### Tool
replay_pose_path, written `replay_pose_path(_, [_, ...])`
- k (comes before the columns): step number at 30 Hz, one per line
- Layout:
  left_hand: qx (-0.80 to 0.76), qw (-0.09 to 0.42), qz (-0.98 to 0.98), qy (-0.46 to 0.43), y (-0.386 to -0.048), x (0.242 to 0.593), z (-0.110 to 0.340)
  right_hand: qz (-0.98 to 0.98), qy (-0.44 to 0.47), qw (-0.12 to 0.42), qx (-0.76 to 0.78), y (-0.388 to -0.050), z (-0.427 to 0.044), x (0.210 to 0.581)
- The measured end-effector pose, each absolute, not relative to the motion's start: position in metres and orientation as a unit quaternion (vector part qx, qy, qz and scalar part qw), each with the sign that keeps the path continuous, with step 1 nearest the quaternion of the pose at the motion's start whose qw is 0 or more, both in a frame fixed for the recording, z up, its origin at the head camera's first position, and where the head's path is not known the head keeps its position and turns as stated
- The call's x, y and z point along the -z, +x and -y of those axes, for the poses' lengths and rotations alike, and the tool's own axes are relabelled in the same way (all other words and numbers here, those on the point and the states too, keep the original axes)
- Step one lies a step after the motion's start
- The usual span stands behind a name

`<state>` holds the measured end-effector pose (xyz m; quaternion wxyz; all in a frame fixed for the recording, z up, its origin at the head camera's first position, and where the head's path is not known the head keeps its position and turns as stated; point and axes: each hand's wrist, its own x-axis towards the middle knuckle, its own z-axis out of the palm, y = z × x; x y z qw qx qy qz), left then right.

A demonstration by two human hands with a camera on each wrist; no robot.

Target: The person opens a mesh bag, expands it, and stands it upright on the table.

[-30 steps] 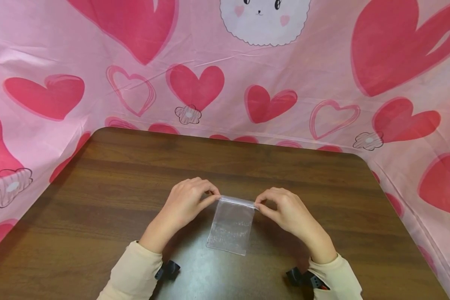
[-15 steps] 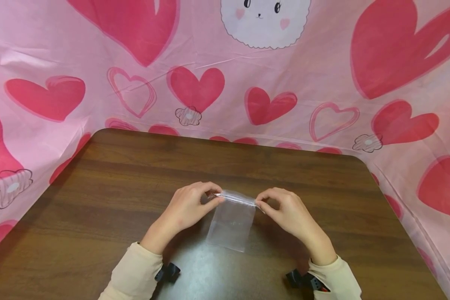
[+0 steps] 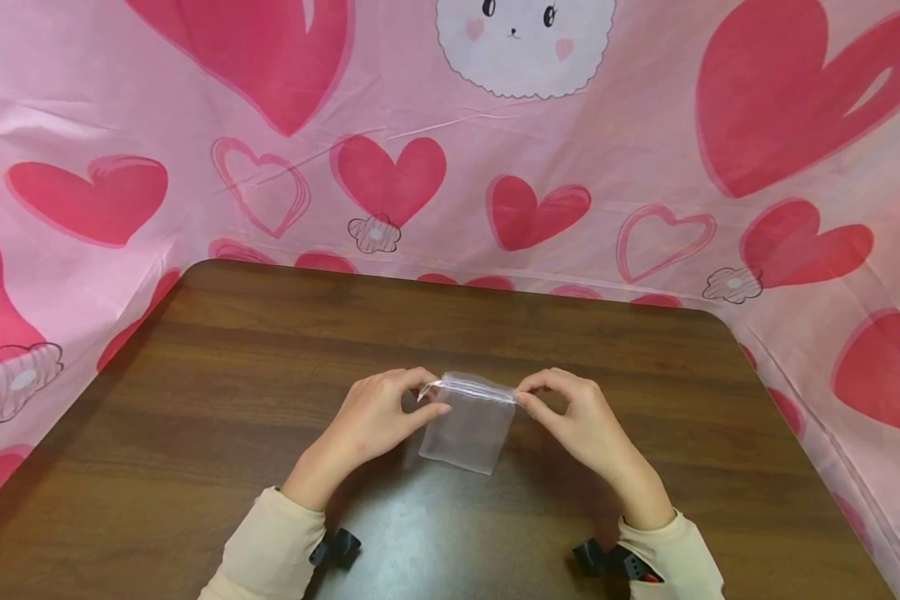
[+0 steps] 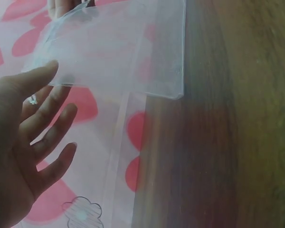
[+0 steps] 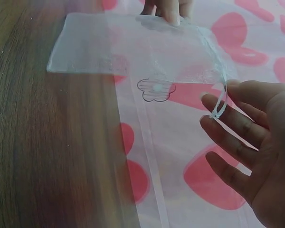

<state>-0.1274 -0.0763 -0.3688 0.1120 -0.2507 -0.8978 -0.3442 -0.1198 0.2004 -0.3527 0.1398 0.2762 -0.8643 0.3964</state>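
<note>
A small sheer white drawstring bag hangs between both hands above the brown table, its gathered mouth on the far side. My left hand holds the bag's left edge near the mouth, thumb over the front and index finger behind. A short white cord loop sticks out by those fingers. My right hand pinches the opposite end of the mouth between thumb and index finger. In the right wrist view, a looped drawstring dangles below that pinch, and the other fingers are spread. Nothing shows inside the bag.
The wooden table spreads around the hands on every side. A pink heart-print cloth hangs behind it and along both sides. Dark wrist-worn devices sit by the beige sleeves.
The bag's lower edge has risen and the bag tilts more toward level. My left thumb has parted from the index finger along the bag's edge. The left cord loop has come into sight.
</note>
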Motion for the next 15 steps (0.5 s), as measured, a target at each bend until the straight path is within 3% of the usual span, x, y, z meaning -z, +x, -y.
replay_pose_path(15, [0.383, 0.136, 0.881, -0.242, -0.1274, 0.3663, 0.0765, 0.857, 0.257, 0.134, -0.426, -0.1182, -0.1967, 0.3525])
